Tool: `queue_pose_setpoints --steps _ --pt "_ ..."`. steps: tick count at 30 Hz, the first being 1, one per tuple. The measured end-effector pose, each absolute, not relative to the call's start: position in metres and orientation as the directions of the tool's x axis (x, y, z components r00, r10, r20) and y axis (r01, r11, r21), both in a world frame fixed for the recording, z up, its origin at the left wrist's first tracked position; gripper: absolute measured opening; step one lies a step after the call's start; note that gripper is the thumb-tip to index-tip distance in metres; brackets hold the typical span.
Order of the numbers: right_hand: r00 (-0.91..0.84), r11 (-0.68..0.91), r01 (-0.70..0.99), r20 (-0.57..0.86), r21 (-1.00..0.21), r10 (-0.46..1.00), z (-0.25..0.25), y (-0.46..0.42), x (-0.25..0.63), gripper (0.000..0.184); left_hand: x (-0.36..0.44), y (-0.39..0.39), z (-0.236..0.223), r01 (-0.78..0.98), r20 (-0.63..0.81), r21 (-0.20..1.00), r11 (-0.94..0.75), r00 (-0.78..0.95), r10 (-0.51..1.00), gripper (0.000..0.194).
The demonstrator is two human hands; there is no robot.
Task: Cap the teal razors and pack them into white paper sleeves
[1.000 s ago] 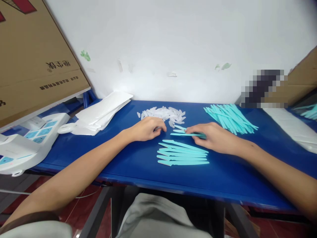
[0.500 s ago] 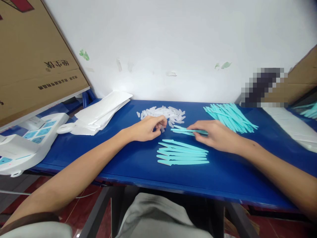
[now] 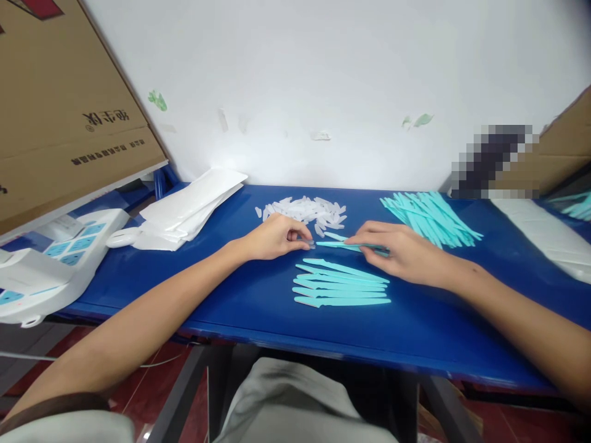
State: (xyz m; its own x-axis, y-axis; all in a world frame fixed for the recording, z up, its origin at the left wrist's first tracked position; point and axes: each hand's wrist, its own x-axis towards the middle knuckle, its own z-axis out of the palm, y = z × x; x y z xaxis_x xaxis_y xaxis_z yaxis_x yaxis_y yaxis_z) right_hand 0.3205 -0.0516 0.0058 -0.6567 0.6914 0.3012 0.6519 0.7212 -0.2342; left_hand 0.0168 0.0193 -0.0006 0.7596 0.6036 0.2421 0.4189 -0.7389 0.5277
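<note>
Between thumb and fingertips, my left hand (image 3: 281, 237) pinches a small clear plastic blade cap (image 3: 312, 244). Facing it, my right hand (image 3: 392, 244) is closed on turquoise eyebrow razors (image 3: 332, 244); how many it holds is partly hidden by the fingers. The tip of one held razor points at the clear cap, almost touching it. Just below the hands, several turquoise razors (image 3: 341, 286) lie side by side in a row on the blue table (image 3: 258, 301). Behind my left hand is a loose heap of translucent caps (image 3: 318, 209).
A larger pile of turquoise razors (image 3: 429, 218) lies beyond my right hand. White flat packets (image 3: 189, 206) are stacked at the left, near a white power strip (image 3: 87, 246) and a cardboard box (image 3: 69, 104). A white wall (image 3: 323, 80) rises behind the table.
My left hand has turned and brought the clear cap slightly right, toward the razor tip. The razors in my right hand have shifted a little, with one now pointing at the cap.
</note>
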Motion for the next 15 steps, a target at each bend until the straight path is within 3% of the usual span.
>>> queue_pose_setpoints --steps 15 --pt "-0.675 0.728 0.662 0.282 -0.176 0.682 0.0038 -0.0507 0.3178 0.041 0.022 0.0164 -0.0076 0.386 0.278 0.543 -0.745 0.755 0.594 0.02"
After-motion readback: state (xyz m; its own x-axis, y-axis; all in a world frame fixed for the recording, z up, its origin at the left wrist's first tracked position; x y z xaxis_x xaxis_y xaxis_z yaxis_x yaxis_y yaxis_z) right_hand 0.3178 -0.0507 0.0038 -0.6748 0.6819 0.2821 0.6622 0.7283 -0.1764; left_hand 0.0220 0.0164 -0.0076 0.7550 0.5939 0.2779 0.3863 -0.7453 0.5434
